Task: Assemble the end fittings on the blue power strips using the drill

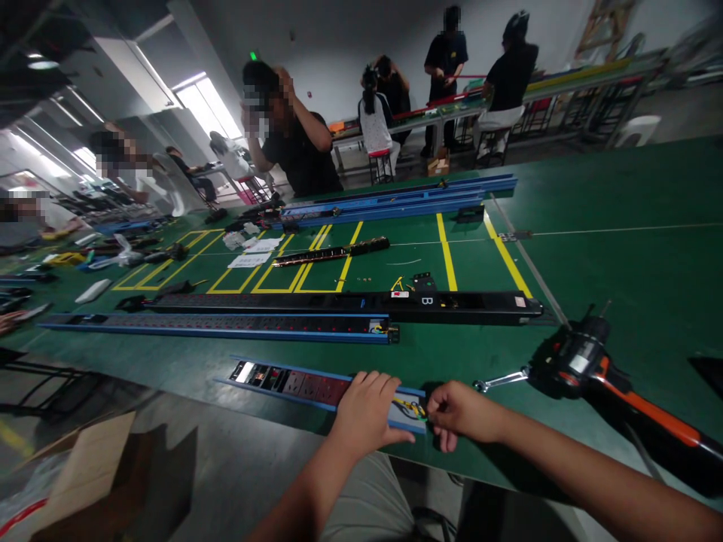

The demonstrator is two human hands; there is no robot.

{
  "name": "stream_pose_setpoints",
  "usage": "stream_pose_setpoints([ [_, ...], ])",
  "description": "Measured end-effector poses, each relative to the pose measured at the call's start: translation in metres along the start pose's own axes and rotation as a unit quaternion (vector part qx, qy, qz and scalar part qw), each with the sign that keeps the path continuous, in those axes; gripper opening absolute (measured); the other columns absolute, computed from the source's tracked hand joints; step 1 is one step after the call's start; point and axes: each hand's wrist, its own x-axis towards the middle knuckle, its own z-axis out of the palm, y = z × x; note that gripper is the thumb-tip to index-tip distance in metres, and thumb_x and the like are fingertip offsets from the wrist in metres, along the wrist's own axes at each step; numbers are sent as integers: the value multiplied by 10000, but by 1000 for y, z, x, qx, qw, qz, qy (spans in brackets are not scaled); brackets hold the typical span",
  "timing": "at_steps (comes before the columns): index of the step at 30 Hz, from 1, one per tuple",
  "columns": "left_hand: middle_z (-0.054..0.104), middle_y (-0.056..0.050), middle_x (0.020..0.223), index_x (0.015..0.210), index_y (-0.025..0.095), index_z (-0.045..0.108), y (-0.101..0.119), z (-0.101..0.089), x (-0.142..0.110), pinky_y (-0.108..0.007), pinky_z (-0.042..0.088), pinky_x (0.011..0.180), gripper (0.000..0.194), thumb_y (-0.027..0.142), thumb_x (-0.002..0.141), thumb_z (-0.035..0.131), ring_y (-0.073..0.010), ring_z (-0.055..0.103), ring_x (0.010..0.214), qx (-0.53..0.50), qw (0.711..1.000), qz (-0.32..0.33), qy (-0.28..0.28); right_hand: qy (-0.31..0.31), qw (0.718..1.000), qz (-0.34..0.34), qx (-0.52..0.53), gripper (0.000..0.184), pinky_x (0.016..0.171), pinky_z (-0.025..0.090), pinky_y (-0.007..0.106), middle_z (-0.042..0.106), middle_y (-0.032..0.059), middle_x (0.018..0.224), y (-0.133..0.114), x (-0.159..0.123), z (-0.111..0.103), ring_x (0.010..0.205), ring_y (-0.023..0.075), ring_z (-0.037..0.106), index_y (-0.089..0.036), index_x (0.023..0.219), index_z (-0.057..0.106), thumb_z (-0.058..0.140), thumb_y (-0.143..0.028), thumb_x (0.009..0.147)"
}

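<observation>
View: head camera, looking forward and down along the tabletop
Left hand [366,415]: palm down, fingers spread and curving over the end of the strip, resting on it rather than clearly gripping
Right hand [460,414]: fingers drawn into a narrow pinch just beside the wires; whether it holds anything cannot be told
Main item: blue-railed power strip [291,386], lying flat on the near edge of the green tabletop [626,188], lower middle of the frame, under the left hand
Wiring: yellow and dark wires [410,408], in the open end of that strip, between the hands
Tool: orange and black power drill [587,361], lying at right, well clear of the strip, with a metal spanner [500,380] just beside it, near the right hand
Next row: black power strip marked B [361,307], and a longer blue-railed strip [226,326] alongside it, middle of the frame
Farther on: yellow tape outlines [446,252], loose papers [248,260], long blue rails [395,203]
Floor: cardboard [84,467], lower left
People: a co-worker in a black shirt [299,143] at the tabletop's far edge, upper middle; others at a bench [446,113], upper right
</observation>
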Motion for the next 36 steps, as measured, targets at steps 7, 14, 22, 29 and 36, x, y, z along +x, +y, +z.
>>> stream_pose_setpoints([
  [7, 597, -74, 1052, 1146, 199, 518, -1, 1, -2, -413, 360, 895, 849, 719, 501, 706, -274, 517, 970, -10, 1000, -3, 14, 77, 994, -9, -78, 215, 420, 472, 196, 631, 7, 644, -1, -19, -15, 537, 144, 648, -149, 767, 582, 519, -354, 781],
  [14, 598, -83, 1063, 1163, 200, 525, 1, 0, -3, -429, 364, 907, 842, 719, 521, 695, -286, 520, 985, -20, 1000, -6, 20, 238, 965, -44, -105, 317, 434, 394, 198, 587, -7, 624, 27, -71, 0, 482, 101, 549, -168, 817, 609, 454, -439, 870],
  [22, 571, -62, 1184, 1213, 256, 536, -4, -16, -5, -412, 383, 956, 417, 446, 842, 542, -235, 489, 1113, -157, 985, 14, 65, 290, 925, -138, -203, 285, 642, 471, 252, 664, 47, 853, 25, -82, 4, 680, 143, 609, -193, 916, 668, 460, -386, 892],
  [29, 614, -27, 1049, 891, 264, 677, 12, -19, -3, -401, 383, 931, 109, 242, 834, 587, -217, 491, 1091, -149, 985, 1, 86, 302, 920, -130, -216, 288, 653, 472, 269, 672, 52, 833, 25, -75, 5, 699, 161, 623, -175, 920, 668, 446, -356, 895],
  [36, 613, -30, 1068, 914, 274, 694, 14, -11, 2, -404, 380, 909, 123, 260, 803, 641, -227, 499, 1081, -142, 989, 7, 49, 313, 893, -162, -281, 256, 755, 448, 284, 674, 57, 890, 21, -77, 13, 833, 173, 612, -189, 935, 663, 431, -291, 900],
])
